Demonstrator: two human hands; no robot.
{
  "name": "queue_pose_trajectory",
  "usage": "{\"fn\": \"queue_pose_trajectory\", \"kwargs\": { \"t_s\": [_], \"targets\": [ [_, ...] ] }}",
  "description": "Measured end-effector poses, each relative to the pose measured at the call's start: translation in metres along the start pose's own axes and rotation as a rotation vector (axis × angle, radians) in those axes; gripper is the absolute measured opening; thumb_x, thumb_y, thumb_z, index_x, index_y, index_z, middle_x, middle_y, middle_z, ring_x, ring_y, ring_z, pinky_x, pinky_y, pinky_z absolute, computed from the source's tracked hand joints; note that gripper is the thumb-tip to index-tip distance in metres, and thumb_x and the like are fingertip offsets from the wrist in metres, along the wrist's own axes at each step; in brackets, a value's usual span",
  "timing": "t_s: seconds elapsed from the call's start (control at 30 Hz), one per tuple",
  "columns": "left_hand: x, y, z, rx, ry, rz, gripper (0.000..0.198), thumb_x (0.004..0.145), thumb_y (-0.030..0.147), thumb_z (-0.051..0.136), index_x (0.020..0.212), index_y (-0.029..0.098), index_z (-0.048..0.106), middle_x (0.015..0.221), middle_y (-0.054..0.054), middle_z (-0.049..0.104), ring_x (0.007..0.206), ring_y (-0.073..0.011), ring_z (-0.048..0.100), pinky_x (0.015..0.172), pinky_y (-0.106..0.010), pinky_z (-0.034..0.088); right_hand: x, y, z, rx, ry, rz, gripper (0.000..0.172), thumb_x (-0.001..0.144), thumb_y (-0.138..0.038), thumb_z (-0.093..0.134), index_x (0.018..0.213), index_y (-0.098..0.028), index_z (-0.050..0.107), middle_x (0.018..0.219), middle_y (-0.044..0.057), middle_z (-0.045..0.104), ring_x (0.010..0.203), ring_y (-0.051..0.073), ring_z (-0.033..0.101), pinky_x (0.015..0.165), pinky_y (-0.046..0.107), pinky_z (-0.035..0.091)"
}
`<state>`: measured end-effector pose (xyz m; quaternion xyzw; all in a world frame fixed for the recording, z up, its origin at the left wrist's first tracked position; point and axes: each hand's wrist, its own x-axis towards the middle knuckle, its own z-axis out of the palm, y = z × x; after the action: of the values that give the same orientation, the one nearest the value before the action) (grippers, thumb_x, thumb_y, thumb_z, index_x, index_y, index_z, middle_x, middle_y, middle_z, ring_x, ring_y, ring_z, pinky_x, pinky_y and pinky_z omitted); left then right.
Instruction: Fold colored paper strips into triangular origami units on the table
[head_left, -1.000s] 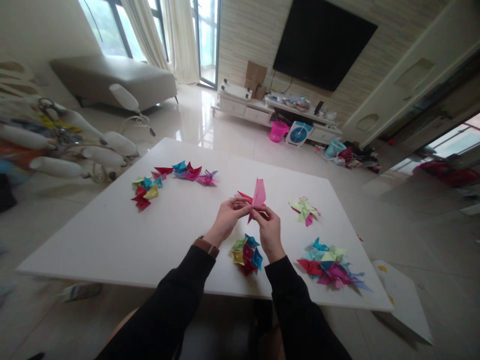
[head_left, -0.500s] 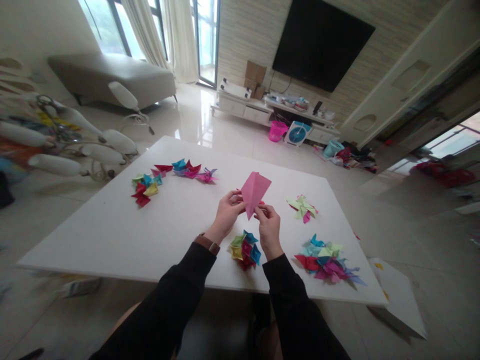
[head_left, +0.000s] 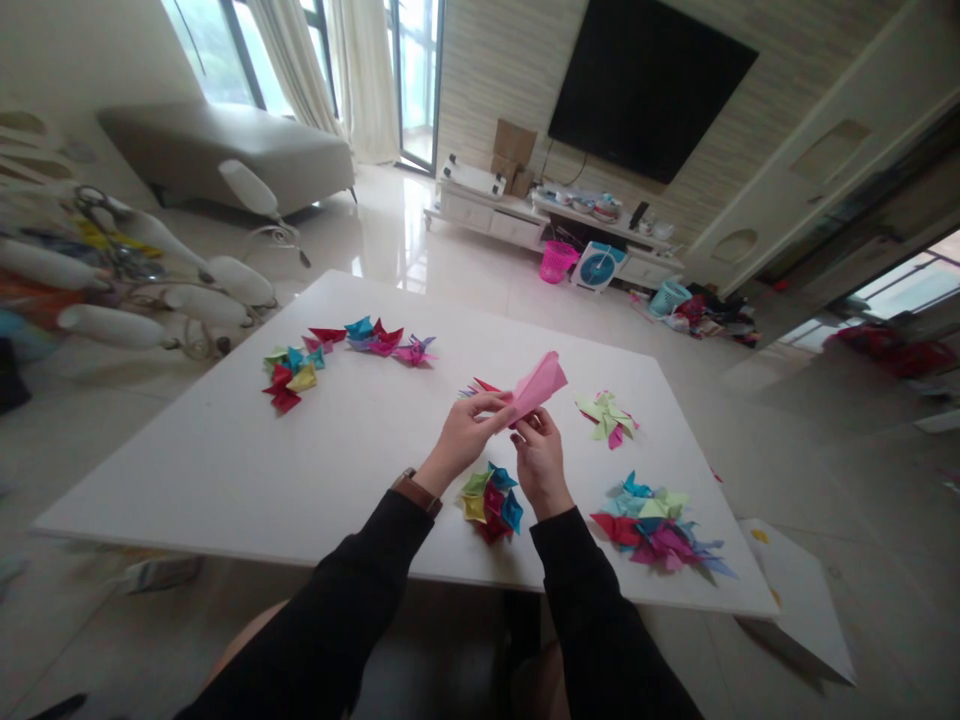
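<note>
A folded sheet of pink origami paper is held above the white table, slanting up to the right. My left hand pinches its lower left end, with the fingers laid along the paper. Below it, my right hand has its fingertips closed on the lower edge. Just behind my left hand, a red and purple paper piece lies partly hidden. Between my forearms sits a cluster of green, yellow, red and blue folded paper pieces.
The white table bears more folded paper: a pile at the right, a pale green and pink piece behind it, and groups at the far left and back. A white box stands beyond the right edge.
The pink paper has turned from facing me, point down, to a narrow slant up to the right. My left hand has moved slightly right, its fingers now over the paper's lower end.
</note>
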<state>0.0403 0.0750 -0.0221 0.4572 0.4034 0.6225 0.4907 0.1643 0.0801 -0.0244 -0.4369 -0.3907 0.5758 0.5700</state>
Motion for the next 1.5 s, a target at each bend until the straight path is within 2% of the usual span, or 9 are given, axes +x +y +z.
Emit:
{"fn": "queue_pose_trajectory", "kwargs": {
  "t_s": [0.1,0.23,0.37,0.53,0.8,1.0,1.27,1.4,1.5],
  "targets": [
    [0.004,0.0,-0.001,-0.08,0.026,-0.071,0.031,0.072,0.035,0.084,0.092,0.014,0.073,0.099,-0.012,0.075,0.09,-0.0208,0.069,0.081,-0.033,0.054,0.001,-0.001,0.005,0.068,-0.042,0.041,0.031,0.066,-0.026,0.076,0.093,-0.024,0.062,0.092,0.0,0.071,0.075,0.014,0.061,0.065,0.025,0.043],
    [0.005,-0.004,-0.002,-0.183,-0.02,-0.193,0.036,0.068,0.037,0.087,0.091,0.012,0.074,0.085,-0.008,0.074,0.076,-0.0162,0.065,0.071,-0.028,0.05,0.002,0.0,0.009,0.062,-0.037,0.04,0.037,0.066,-0.026,0.077,0.097,-0.025,0.056,0.09,-0.001,0.071,0.075,0.014,0.062,0.065,0.025,0.043],
    [0.001,-0.005,-0.002,-0.216,0.046,-0.215,0.033,0.064,0.037,0.089,0.08,0.012,0.073,0.075,-0.006,0.072,0.069,-0.015,0.063,0.069,-0.029,0.05,0.002,0.001,0.008,0.025,0.046,0.014,0.031,0.067,-0.028,0.077,0.09,-0.024,0.056,0.083,-0.003,0.068,0.07,0.012,0.059,0.062,0.024,0.041],
    [-0.004,-0.003,0.001,-0.196,0.083,-0.216,0.032,0.063,0.037,0.089,0.076,0.012,0.073,0.071,-0.005,0.071,0.066,-0.0153,0.063,0.067,-0.029,0.05,0.0,0.005,0.002,-0.077,0.04,-0.026,0.026,0.073,-0.04,0.076,0.085,-0.021,0.062,0.08,-0.001,0.066,0.07,0.013,0.059,0.063,0.025,0.042],
    [-0.004,-0.004,-0.001,-0.261,0.104,-0.22,0.04,0.065,0.043,0.088,0.083,0.013,0.07,0.084,-0.007,0.074,0.075,-0.018,0.069,0.077,-0.036,0.056,0.001,0.007,-0.004,-0.09,0.113,-0.056,0.025,0.072,-0.038,0.074,0.078,-0.021,0.057,0.076,-0.003,0.061,0.07,0.012,0.058,0.061,0.023,0.041],
    [0.001,-0.006,-0.002,-0.245,0.125,-0.222,0.041,0.063,0.039,0.089,0.089,0.015,0.067,0.082,-0.004,0.072,0.072,-0.0159,0.067,0.069,-0.03,0.056,0.008,0.01,-0.003,-0.09,0.129,-0.034,0.026,0.07,-0.038,0.076,0.079,-0.021,0.058,0.075,-0.003,0.061,0.069,0.012,0.057,0.062,0.024,0.041],
    [0.002,-0.01,0.001,-0.178,-0.007,-0.205,0.037,0.071,0.036,0.082,0.096,0.013,0.067,0.085,-0.006,0.072,0.076,-0.0154,0.066,0.073,-0.03,0.055,0.013,0.016,-0.001,-0.076,0.145,-0.055,0.034,0.067,-0.037,0.082,0.086,-0.021,0.059,0.083,-0.002,0.064,0.073,0.012,0.059,0.061,0.023,0.041],
    [0.0,-0.009,0.001,-0.195,0.083,-0.214,0.059,0.069,0.032,0.084,0.119,0.02,0.054,0.086,-0.002,0.07,0.077,-0.0163,0.068,0.07,-0.03,0.056,0.013,0.014,-0.002,0.002,0.164,-0.072,0.039,0.062,-0.031,0.084,0.094,-0.022,0.063,0.083,-0.002,0.066,0.074,0.013,0.06,0.064,0.025,0.043],
    [-0.002,-0.005,0.0,-0.112,0.161,-0.212,0.055,0.069,0.03,0.084,0.114,0.02,0.055,0.097,-0.004,0.069,0.079,-0.0157,0.068,0.068,-0.028,0.055,0.011,0.011,-0.001,-0.015,0.175,-0.084,0.031,0.062,-0.03,0.083,0.087,-0.02,0.066,0.081,0.0,0.068,0.075,0.015,0.06,0.067,0.027,0.042]
  ]
}}
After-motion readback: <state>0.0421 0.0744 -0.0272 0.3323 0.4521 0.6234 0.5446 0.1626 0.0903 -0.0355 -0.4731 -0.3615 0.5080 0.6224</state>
